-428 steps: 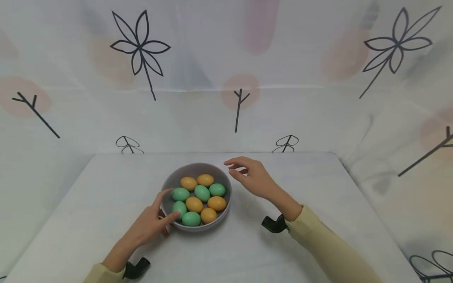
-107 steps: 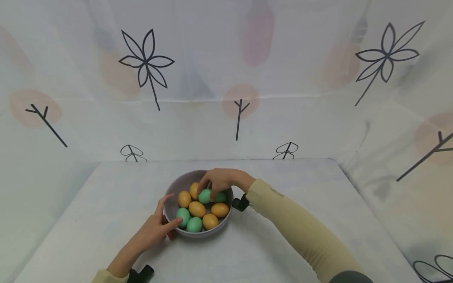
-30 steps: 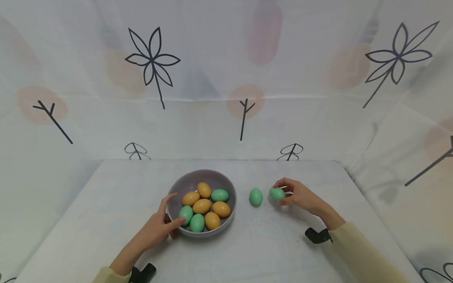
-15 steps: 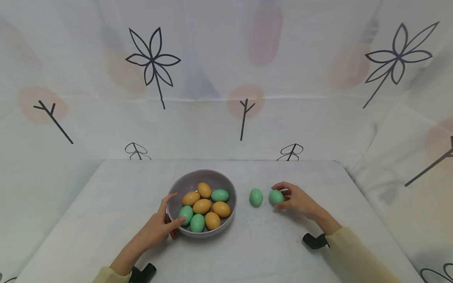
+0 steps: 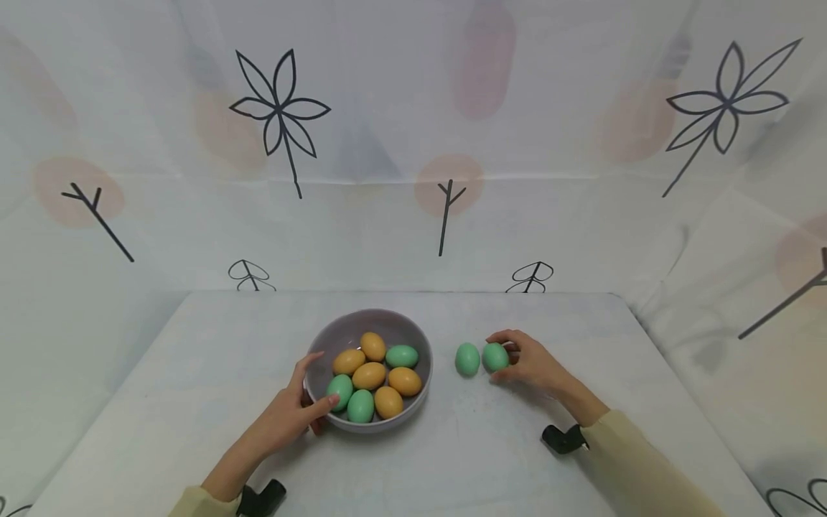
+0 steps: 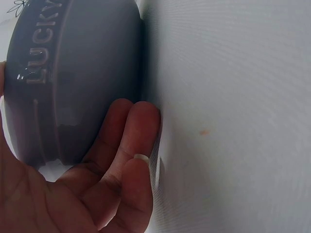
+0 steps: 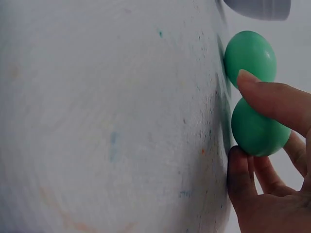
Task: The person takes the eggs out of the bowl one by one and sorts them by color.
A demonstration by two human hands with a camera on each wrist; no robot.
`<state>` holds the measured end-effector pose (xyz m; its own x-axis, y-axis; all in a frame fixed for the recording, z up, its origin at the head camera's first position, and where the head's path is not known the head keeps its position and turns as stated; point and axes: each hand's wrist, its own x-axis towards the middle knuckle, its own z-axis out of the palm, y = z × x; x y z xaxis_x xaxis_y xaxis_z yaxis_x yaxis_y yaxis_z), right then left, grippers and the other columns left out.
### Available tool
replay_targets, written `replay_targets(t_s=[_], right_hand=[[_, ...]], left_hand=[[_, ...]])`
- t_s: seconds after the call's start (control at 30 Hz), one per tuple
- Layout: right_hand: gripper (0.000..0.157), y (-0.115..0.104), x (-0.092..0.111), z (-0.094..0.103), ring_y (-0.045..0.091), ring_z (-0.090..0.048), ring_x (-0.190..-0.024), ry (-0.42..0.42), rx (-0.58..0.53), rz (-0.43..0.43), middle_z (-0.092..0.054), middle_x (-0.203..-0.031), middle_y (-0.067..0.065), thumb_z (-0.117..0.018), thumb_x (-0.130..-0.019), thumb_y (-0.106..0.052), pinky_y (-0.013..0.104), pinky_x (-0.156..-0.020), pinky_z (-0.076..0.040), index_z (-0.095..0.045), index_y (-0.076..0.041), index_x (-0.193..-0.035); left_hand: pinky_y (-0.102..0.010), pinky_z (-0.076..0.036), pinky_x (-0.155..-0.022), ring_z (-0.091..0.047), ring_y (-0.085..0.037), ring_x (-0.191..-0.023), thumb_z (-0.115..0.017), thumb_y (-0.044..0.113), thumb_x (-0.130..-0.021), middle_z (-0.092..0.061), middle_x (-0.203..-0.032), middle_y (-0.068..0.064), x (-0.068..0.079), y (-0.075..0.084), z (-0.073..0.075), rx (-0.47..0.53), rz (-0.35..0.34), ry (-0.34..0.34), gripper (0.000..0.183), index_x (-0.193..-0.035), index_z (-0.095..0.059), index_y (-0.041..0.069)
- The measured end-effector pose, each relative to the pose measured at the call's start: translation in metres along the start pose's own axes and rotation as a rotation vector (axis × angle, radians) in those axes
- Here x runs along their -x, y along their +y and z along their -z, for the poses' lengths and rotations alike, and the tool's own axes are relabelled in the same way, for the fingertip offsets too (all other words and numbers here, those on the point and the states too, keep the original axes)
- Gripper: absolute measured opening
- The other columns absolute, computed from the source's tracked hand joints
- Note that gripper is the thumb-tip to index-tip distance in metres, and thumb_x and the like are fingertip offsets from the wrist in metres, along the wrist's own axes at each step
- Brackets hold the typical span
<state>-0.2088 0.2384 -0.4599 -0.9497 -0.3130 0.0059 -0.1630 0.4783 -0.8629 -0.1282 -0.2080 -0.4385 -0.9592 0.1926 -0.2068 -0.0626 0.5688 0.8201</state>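
Note:
A grey bowl (image 5: 420, 398) holds several yellow eggs (image 5: 369, 376) and three green ones. My left hand (image 5: 281, 413) grips its left side, the thumb over the rim and the other fingers low on the outer wall, seen in the left wrist view near the raised letters "LUCKY". To the right of the bowl, my right hand (image 5: 533, 368) holds a green egg (image 7: 260, 128) between thumb and fingers, down at the table. Just left of it another green egg (image 5: 467, 360) lies on the table; in the right wrist view the thumb tip overlaps that egg.
Everything rests on a white-covered table (image 5: 446, 467) with a few small coloured marks. Behind and at the sides hangs a pale cloth (image 5: 362, 230) printed with line-drawn leaves and twigs. A black wrist device (image 5: 563, 439) sits below the right wrist.
Earlier all the eggs lay in the bowl; two green ones are now out on the table. In the last second my right hand moved its egg left, close beside the other. Left hand unchanged.

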Motion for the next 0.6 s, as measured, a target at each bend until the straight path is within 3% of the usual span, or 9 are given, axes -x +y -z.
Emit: replay_targets(t_s=[0.33, 0.6], right_hand=[[0.069, 0.0000, -0.0026, -0.0043, 0.028, -0.058, -0.101, -0.013, 0.028, -0.013, -0.056, -0.120, 0.014, -0.092, -0.068, -0.009, 0.044, -0.089, -0.046, -0.057, -0.003, -0.127], [0.074, -0.0006, -0.0013, -0.0041, 0.027, -0.057, -0.103, -0.007, 0.028, -0.029, -0.056, -0.124, 0.014, -0.092, -0.069, -0.012, 0.044, -0.090, -0.046, -0.055, -0.004, -0.133]], left_hand=[[-0.034, -0.046, -0.061, -0.060, -0.021, -0.065, -0.067, 0.044, -0.093, -0.063, -0.070, -0.006, -0.0008, -0.0006, -0.0002, 0.011, -0.013, -0.001, 0.082, -0.155, -0.016, 0.028], [-0.034, -0.045, -0.062, -0.059, -0.021, -0.065, -0.067, 0.044, -0.094, -0.063, -0.070, -0.006, -0.0001, 0.0005, 0.0003, 0.002, -0.010, -0.004, 0.081, -0.155, -0.016, 0.027]])
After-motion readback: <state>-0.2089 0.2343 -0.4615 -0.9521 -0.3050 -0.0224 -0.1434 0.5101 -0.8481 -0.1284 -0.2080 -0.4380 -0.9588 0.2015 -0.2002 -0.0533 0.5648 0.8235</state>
